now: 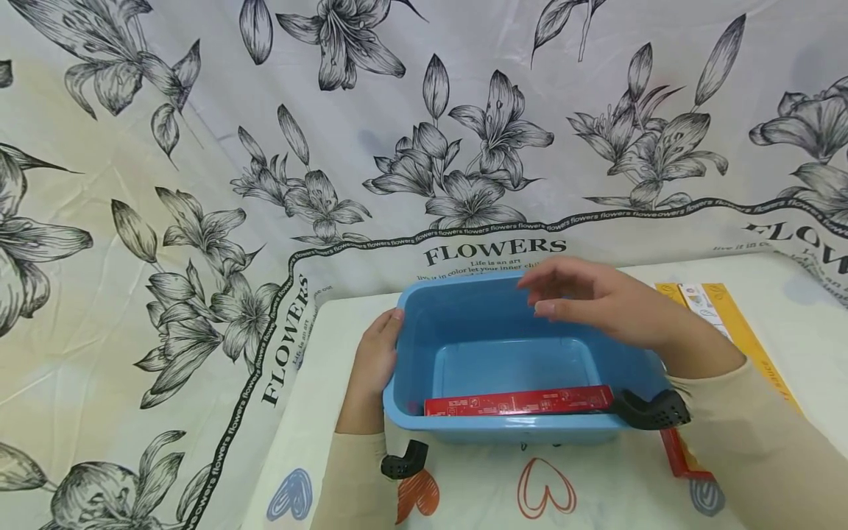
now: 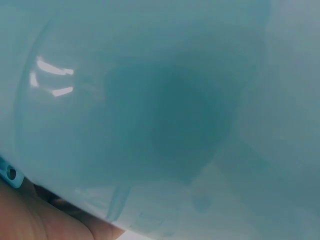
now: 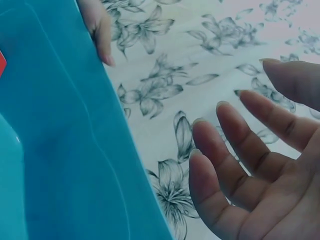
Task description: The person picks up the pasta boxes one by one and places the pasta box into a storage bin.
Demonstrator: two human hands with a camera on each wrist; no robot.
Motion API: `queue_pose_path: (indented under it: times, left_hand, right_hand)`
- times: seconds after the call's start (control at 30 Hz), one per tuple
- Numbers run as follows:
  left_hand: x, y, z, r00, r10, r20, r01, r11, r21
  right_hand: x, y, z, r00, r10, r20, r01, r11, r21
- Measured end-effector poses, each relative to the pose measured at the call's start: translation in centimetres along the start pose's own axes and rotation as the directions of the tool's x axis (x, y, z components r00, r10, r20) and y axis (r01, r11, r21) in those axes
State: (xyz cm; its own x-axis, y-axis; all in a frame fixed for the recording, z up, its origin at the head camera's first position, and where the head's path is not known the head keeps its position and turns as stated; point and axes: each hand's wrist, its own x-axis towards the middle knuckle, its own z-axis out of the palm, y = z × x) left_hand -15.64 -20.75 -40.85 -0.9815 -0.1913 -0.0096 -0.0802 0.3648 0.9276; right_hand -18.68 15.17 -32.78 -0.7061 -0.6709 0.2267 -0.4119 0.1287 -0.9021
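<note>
A blue plastic basin (image 1: 517,422) sits on the cloth-covered table in the head view. My left hand (image 1: 377,353) grips its left rim; the left wrist view is filled by the basin's outer wall (image 2: 150,125), with part of that hand in the lower left corner. Inside the basin, a long, narrow red box (image 1: 520,403) lies along the near wall. Over the basin's right part hovers my right hand (image 1: 589,298), fingers loosely bent and holding nothing. The right wrist view shows its palm and separated fingers beside the basin's rim.
Right of the basin lies a flat yellow box (image 1: 742,320) with a white label, partly covered by the right forearm. A red edge (image 1: 679,460) shows below that forearm. A floral cloth (image 1: 477,147) hangs behind and to the left of the table.
</note>
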Motion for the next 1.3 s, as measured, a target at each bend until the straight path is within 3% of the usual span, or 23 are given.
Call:
queue_pose_path:
  times: [0.53, 0.8, 0.93, 1.03, 1.17, 1.3]
  left_hand:
    - [0.2, -0.4, 0.1, 1.0, 0.001, 0.001, -0.001, 1.0, -0.014]
    - [0.2, -0.5, 0.1, 1.0, -0.001, -0.003, 0.001, 1.0, -0.019]
    - [0.2, -0.5, 0.1, 1.0, -0.004, -0.003, 0.004, 1.0, -0.017]
    - [0.1, -0.4, 0.2, 1.0, -0.009, -0.001, 0.009, 1.0, -0.018]
    - [0.1, -0.4, 0.2, 1.0, -0.011, -0.002, 0.011, 1.0, -0.021]
    - [0.1, -0.4, 0.1, 1.0, -0.009, -0.007, 0.008, 1.0, -0.028]
  right_hand:
    - [-3.2, 0.2, -1.6, 0.997, -0.047, -0.067, 0.047, 0.999, -0.015]
    - [-5.6, 0.3, -2.3, 0.989, -0.048, -0.137, 0.037, 0.996, -0.076]
    - [-6.8, 0.8, -2.8, 0.982, -0.008, -0.186, -0.013, 0.993, -0.114]
    - [-7.9, 1.2, -3.0, 0.967, 0.066, -0.248, -0.097, 0.988, -0.118]
    - [-9.5, 2.1, -3.2, 0.921, 0.166, -0.352, -0.215, 0.971, -0.105]
    - [-11.2, 3.3, -3.5, 0.884, 0.161, -0.438, -0.233, 0.966, -0.115]
